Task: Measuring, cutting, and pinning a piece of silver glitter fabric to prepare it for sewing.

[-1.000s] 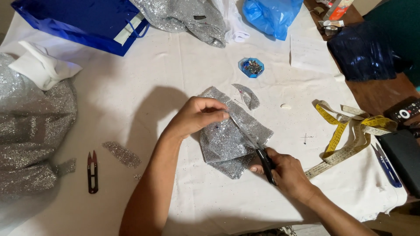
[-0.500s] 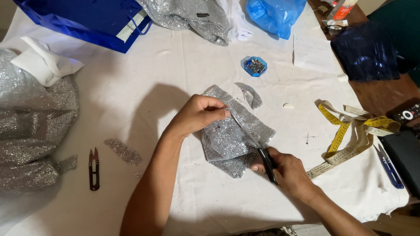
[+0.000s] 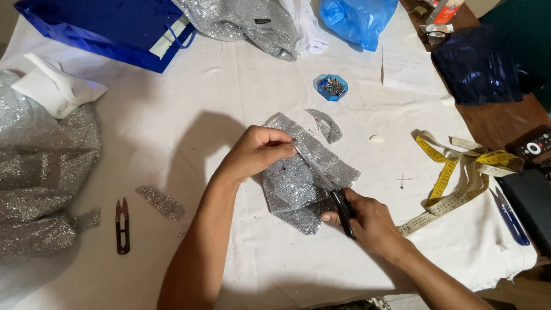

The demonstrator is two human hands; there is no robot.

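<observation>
Here the left hand [image 3: 258,150] pinches the glitter fabric [image 3: 304,172] mid-surface while the right hand [image 3: 367,221] grips scissors [image 3: 327,186], blades across it. Fingertips sit near the blade; slippery fabric shifting could skew the cut or nick them.

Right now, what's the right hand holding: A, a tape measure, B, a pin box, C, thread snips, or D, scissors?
D: the right hand grips black-handled scissors, blades lying across the silver fabric that the left hand pinches; the snips and tape measure lie untouched on the table.
</observation>
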